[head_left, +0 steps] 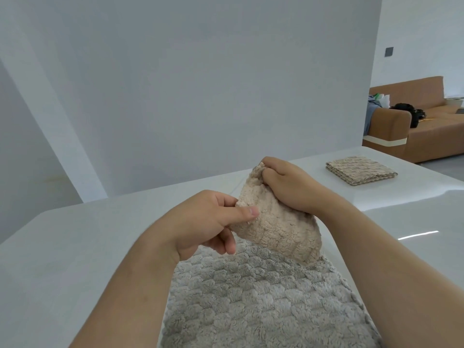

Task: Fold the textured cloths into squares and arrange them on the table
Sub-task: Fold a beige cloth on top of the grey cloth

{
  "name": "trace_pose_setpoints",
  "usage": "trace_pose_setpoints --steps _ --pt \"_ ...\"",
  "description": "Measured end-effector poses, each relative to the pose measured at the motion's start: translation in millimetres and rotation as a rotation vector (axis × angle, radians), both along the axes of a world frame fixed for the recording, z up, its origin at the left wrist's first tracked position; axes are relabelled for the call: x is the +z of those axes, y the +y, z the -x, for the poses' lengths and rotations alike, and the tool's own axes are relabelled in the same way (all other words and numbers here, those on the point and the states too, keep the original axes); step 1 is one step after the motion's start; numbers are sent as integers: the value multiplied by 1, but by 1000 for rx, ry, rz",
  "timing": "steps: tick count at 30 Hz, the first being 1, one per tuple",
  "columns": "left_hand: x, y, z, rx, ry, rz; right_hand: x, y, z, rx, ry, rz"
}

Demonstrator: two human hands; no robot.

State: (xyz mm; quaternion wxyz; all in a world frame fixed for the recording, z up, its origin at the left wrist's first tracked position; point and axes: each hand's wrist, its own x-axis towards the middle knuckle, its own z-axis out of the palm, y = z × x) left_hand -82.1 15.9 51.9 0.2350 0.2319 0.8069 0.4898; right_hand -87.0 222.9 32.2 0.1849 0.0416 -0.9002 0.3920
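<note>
I hold a beige textured cloth (278,229) bunched up above the table. My right hand (291,187) grips its upper corner with curled fingers. My left hand (208,222) pinches its left edge between thumb and fingers. Under both hands a grey textured cloth (263,302) lies spread flat on the white table (75,247), reaching to the bottom of the view. A folded square cloth (360,170), beige and grey, lies flat at the far right of the table.
A white wall stands right behind the table's far edge. To the far right, past the table, a brown sofa (426,131) carries bags and clothes. The table's rounded left corner is near my left forearm.
</note>
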Motion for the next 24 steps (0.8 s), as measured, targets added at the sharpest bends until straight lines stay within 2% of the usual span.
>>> trace_pose_setpoints --steps 5,8,15,18,24 --pt "0 1 1 3 -6 -53 0 4 0 -38 -1 7" --pt "-5 8 2 92 8 -62 0 5 0 -47 -1 4" --pt "-19 12 15 276 227 -61 2 6 1 -48 -37 2" --pt "-21 8 18 270 307 28 7 9 -1 -27 -42 -18" --pt "-18 7 14 216 297 89 14 1 -8 25 15 -93"
